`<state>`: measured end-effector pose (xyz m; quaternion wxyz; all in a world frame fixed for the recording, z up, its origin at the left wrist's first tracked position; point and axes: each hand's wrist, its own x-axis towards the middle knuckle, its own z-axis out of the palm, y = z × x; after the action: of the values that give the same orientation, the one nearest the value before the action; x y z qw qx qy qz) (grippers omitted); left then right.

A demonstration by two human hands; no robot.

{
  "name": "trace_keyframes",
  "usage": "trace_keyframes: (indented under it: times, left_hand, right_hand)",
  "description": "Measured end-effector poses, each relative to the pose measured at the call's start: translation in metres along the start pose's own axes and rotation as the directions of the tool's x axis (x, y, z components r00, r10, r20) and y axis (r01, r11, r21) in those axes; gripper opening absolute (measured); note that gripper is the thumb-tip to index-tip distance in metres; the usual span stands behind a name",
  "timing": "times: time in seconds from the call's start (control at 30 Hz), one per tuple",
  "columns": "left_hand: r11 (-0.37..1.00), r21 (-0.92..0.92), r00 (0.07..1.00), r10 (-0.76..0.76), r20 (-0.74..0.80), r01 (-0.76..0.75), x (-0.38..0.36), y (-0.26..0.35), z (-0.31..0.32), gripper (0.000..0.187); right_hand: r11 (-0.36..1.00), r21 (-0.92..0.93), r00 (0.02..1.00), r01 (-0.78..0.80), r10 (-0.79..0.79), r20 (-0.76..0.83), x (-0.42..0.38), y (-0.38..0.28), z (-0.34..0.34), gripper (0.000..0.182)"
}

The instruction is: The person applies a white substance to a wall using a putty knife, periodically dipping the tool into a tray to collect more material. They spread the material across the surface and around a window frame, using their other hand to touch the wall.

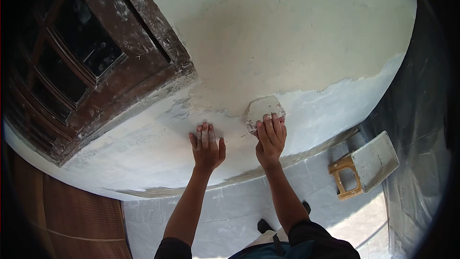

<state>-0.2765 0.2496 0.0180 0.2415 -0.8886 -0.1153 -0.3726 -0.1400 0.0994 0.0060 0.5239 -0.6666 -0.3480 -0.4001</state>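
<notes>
My left hand (206, 147) rests its outstretched fingertips on the wall, with whitish dust on them and nothing held. To its right, my right hand (271, 140) grips a flat, plaster-crusted pad (265, 107) with a roughly many-sided outline. The pad lies against the wall, and its underside is hidden. Both hands are at the lower part of the wall (297, 43), where a white coat meets a beige, duller area above. Smeared grey patches show around the left hand.
A dark wooden window frame (139, 76) with glass panes is at the upper left. On the right, a whitish tray (378, 160) sits on a yellow-brown stool (346, 177). Plastic sheeting (419, 196) hangs beyond it. Brown panels (79, 211) stand at the lower left, above grey floor covering (148, 220).
</notes>
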Motion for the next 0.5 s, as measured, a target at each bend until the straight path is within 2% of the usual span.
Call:
trace_keyframes:
  times: [0.33,0.5]
  left_hand:
    - [0.987,0.118,0.971,0.133,-0.197,-0.111,-0.001,-0.010,0.020,0.071]
    - [0.984,0.142,0.973,0.131,-0.188,-0.105,-0.002,-0.008,0.022,0.073]
  right_hand:
    - [0.987,-0.155,0.994,0.043,-0.057,-0.092,-0.022,0.017,0.033,0.031]
    - [0.984,-0.168,0.991,0.052,-0.072,-0.115,-0.030,0.023,0.035,0.029]
